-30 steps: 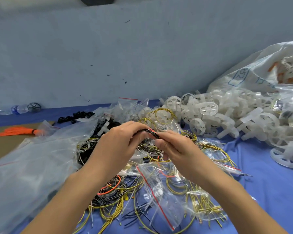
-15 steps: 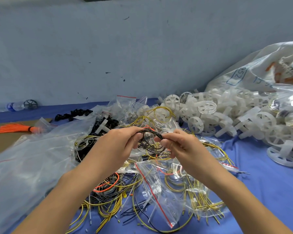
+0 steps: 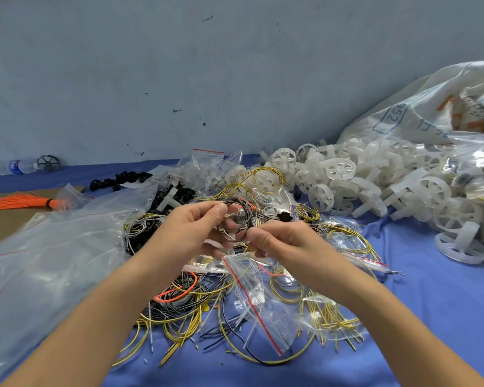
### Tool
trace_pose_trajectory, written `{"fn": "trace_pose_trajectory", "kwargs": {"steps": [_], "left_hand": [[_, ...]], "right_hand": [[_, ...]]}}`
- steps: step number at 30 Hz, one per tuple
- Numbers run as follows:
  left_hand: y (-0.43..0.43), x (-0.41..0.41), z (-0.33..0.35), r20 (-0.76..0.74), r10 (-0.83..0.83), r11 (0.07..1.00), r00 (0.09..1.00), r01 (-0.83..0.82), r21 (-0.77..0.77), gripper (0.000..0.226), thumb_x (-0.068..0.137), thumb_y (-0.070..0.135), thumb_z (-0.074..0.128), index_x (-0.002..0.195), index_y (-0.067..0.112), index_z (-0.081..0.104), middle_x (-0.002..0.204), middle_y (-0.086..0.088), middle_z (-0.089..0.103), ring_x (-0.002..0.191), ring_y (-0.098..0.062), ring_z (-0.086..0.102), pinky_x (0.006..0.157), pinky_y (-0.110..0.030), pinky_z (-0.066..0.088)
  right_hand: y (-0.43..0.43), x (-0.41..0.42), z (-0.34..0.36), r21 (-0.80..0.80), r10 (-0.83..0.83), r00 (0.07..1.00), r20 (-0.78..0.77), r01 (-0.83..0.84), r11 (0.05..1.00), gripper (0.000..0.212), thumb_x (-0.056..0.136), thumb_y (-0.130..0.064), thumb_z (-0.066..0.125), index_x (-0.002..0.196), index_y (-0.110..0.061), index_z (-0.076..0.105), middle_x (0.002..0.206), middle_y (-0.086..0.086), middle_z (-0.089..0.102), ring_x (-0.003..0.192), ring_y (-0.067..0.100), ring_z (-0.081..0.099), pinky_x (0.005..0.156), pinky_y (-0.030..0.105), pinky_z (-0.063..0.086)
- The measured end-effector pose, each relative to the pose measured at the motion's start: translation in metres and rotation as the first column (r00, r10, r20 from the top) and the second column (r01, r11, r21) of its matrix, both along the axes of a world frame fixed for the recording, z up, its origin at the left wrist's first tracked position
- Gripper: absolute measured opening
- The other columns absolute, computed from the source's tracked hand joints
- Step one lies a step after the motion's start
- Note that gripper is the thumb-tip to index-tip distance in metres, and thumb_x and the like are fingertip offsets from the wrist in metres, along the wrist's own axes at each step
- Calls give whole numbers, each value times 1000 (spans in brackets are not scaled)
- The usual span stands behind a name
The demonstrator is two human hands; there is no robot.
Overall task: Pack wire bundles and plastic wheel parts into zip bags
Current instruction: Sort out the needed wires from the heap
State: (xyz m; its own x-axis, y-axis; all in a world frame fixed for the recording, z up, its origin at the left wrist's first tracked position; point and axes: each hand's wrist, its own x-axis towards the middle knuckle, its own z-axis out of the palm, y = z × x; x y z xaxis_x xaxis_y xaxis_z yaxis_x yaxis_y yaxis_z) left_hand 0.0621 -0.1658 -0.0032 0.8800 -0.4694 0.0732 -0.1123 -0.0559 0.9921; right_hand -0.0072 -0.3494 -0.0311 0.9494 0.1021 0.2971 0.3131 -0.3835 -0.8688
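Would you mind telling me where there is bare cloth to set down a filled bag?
Bare blue cloth lies at the near right, between the yellow wires and the white wheels. The middle, under both hands, is crowded with wires and bags; clear plastic sheeting covers the left.

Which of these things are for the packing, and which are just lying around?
For the packing:
- dark wire coil, held by the left hand and right hand
- yellow wires
- white wheels
- zip bag

Just lying around:
- orange tassel
- water bottle
- dark wheel by the wall
- big sack
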Motion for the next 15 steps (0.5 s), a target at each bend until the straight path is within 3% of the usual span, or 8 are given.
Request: {"fn": "trace_pose_trajectory", "kwargs": {"steps": [4,8,10,12,15], "left_hand": [[42,14,10,15,-113,941,993,102,323,22,96,28,55,103,20,74,70,2,62,47,-8,47,39,-18,37],[53,4,4,-183,-308,727,933,355,588,19,97,28,57,97,22,75,69,1,62,44,-8,47,39,-19,39],[42,-5,-7,-182,-347,638,920,374,674,22,98,28,56,87,19,72,64,2,62,42,-9,49,40,-19,40],[30,-10,-17,-164,-344,658,925,362,660,24,98,27,55,87,11,68,64,1,62,42,-11,50,41,-21,42],[16,-12,-27,-178,-226,847,958,284,449,22,99,19,55,99,1,68,68,-2,62,44,-10,51,39,-20,43]], "right_hand": [[-4,-4,-1,-221,-130,990,56,140,965,35,95,-53,50,101,-26,72,85,-8,65,72,4,58,62,23,43],[9,-12,-5,-535,-270,956,117,289,794,49,84,-79,36,94,-34,52,71,-13,57,65,3,54,58,31,41],[19,-14,-9,-625,-267,955,127,286,727,52,77,-83,33,96,-36,45,72,-13,54,72,11,55,61,33,39],[25,-15,-12,-684,-251,962,104,252,685,55,75,-82,34,106,-38,45,82,-13,59,81,15,58,64,34,38],[28,-17,-14,-690,-233,972,21,183,701,46,84,-63,45,120,-35,47,100,-9,65,96,20,61,71,34,44]]}}
